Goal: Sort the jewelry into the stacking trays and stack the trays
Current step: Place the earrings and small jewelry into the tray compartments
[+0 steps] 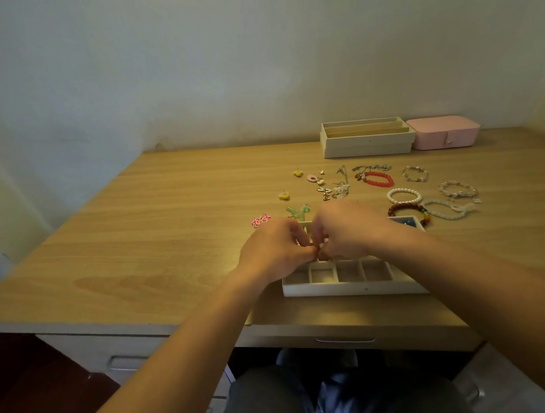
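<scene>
- Left hand (pixel 272 252): back of hand up, fingers curled, tips turned inward toward the other hand.
- Right hand (pixel 346 230): knuckles up, fingers curled downward, tips meeting those of the left.
- Fingertips of both hands pinch a small piece (pixel 317 254) where they meet; too small to identify.
- Forearms bare, entering from lower left and lower right, converging; wrists roughly straight.

No word, label, brand or number can be read anywhere. The near white tray (pixel 349 288) and the far stacked trays (pixel 368 144) each carry one tiny dark front mark, too small to read; the far right pink box (pixel 442 135) is plain
</scene>
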{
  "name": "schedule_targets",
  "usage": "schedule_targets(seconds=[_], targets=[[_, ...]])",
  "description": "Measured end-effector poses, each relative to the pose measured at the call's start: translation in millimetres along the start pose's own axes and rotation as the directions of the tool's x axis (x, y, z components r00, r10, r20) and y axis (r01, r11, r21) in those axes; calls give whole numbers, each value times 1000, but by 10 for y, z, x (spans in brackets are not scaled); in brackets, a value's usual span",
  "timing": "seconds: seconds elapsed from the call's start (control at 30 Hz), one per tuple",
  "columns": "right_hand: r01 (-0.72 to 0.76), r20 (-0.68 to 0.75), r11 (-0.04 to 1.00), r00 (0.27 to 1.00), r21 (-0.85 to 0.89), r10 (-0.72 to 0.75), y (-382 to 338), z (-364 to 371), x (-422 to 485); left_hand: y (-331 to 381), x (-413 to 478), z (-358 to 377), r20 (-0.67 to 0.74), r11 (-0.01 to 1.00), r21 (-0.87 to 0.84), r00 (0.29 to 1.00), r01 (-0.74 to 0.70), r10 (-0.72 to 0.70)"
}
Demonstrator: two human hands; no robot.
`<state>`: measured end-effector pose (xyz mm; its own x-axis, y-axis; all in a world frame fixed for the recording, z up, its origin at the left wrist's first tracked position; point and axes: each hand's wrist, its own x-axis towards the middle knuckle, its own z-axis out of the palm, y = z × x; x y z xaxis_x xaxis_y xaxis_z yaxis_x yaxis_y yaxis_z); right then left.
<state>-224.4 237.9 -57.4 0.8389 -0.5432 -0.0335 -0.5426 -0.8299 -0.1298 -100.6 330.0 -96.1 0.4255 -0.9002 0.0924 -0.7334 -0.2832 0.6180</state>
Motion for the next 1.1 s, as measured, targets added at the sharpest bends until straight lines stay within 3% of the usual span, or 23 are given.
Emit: schedule_targets(seconds=[0.23,0.43,0.57,0.8,1.1], targets=[[-13,135,987,991,162,-9,137,-8,35,82,33,-19,27,996,50,997,70,-71],[-14,168,992,986,127,-8,137,-31,52,149,55,-22,39,989,88,992,117,-121],[-31,123,994,992,109,18,101,-14,41,179,61,-33,61,985,113,989,131,-138],[-74,14,970,997,231,72,149,37,-12,204,68,-47,80,980,129,983,154,-165],[-116,-28,953,991,279,129,147,61,-19,199,85,-51,97,982,116,982,148,-160]])
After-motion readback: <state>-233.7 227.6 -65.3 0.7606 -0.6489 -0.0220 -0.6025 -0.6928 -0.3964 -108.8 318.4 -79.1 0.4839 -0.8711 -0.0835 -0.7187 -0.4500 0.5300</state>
